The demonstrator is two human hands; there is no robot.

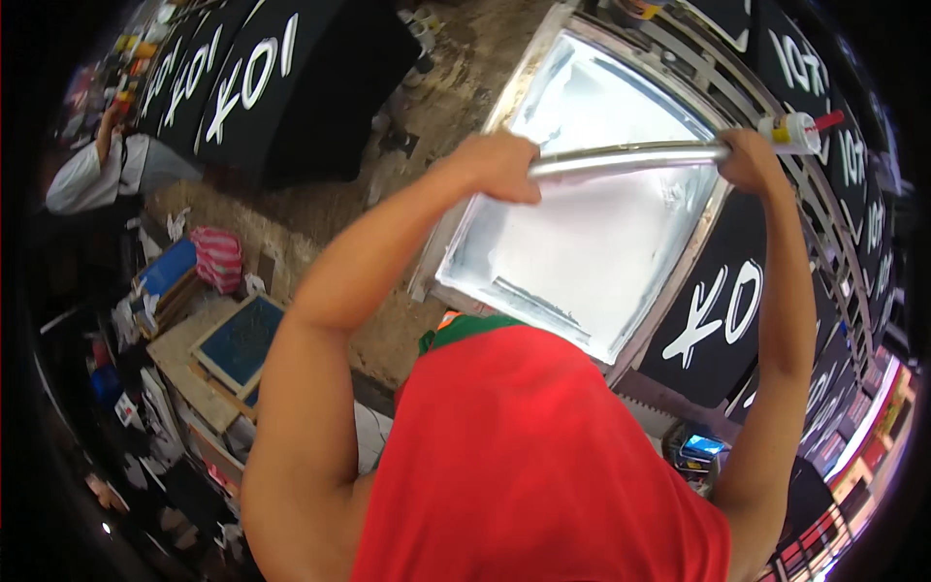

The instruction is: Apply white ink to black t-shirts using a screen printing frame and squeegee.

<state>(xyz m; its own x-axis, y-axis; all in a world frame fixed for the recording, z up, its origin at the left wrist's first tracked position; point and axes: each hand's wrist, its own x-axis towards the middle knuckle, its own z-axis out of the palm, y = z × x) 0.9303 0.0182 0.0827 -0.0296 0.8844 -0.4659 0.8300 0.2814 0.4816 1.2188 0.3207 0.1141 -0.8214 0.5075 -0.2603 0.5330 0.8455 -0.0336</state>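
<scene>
A long squeegee with a silvery bar [630,157] stretches across a screen-printing frame [700,250] in front of me. My left hand [499,167] is closed round its left end and my right hand [747,163] grips its right end. Beneath the bar, the mesh [582,233] is covered with white ink, with greyish smears along its edges. Whether the squeegee's blade touches the mesh cannot be made out. Black fabric [713,301] with white lettering lies just right of the frame.
More black lettered fabric [310,87] hangs or lies at the far left. A metal rail [829,213] curves along the right, with a white tub [795,131] beside my right hand. Lower left are a blue-meshed frame [240,339] and a striped bag [217,259]. Another person [107,170] is at far left.
</scene>
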